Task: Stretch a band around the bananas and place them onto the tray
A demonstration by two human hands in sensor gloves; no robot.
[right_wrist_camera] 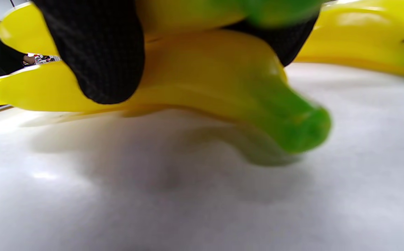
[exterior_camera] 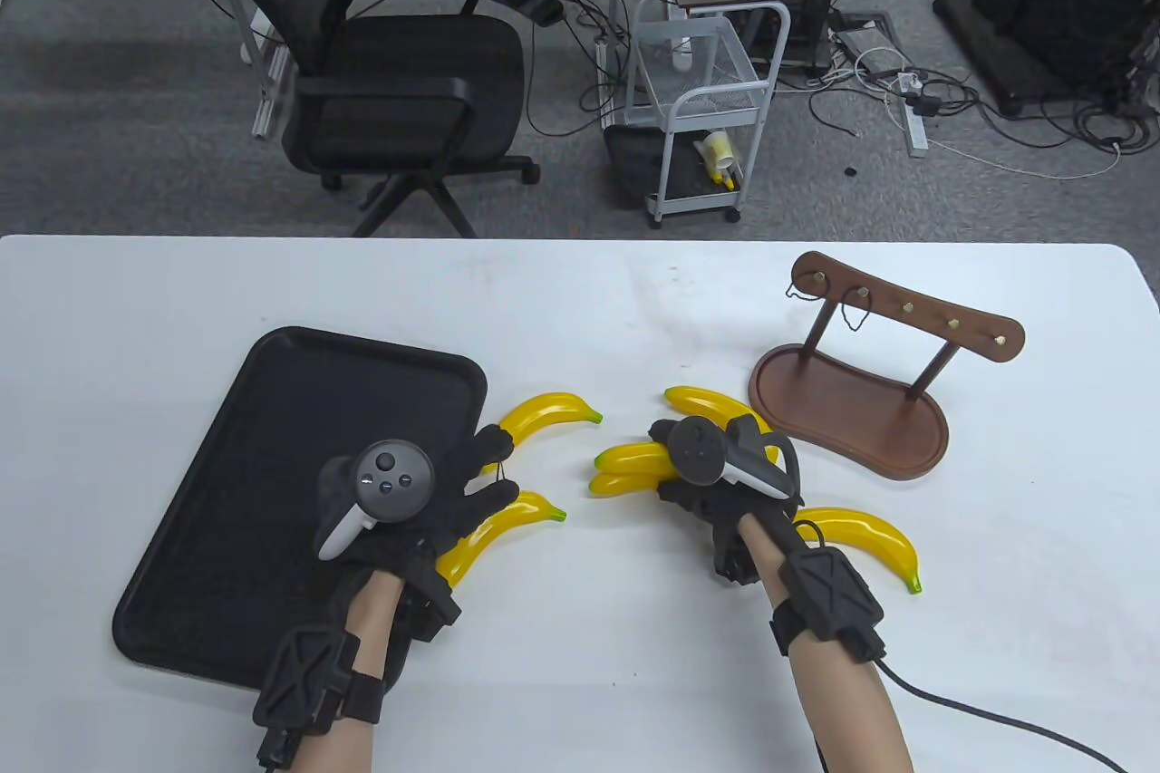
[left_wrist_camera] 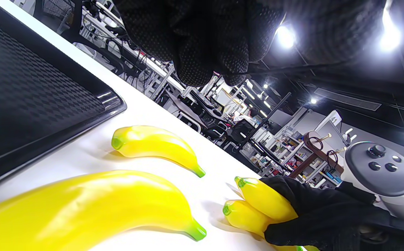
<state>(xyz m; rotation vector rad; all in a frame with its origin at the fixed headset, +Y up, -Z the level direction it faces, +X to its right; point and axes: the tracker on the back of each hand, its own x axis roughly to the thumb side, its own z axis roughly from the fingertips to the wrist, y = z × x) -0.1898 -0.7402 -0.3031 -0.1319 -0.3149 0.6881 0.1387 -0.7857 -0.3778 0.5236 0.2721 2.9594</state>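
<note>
Both gloved hands come in at the near edge. Right hand (exterior_camera: 716, 474) grips two bananas (exterior_camera: 625, 469), long axes pointing left toward the left hand (exterior_camera: 435, 501), whose spread fingers hold nothing, between two loose bananas (exterior_camera: 548, 412).

**Hidden under the gloves**

The right hand (exterior_camera: 716, 483) covered the near ends of the two bananas (exterior_camera: 627, 467) under its fingers (right_wrist_camera: 101, 59); how many it held could not be told. The close banana (right_wrist_camera: 230, 104) was blurred. The left hand's fingers (left_wrist_camera: 202, 45) were cut off above. Any band was too small to tell.
</note>
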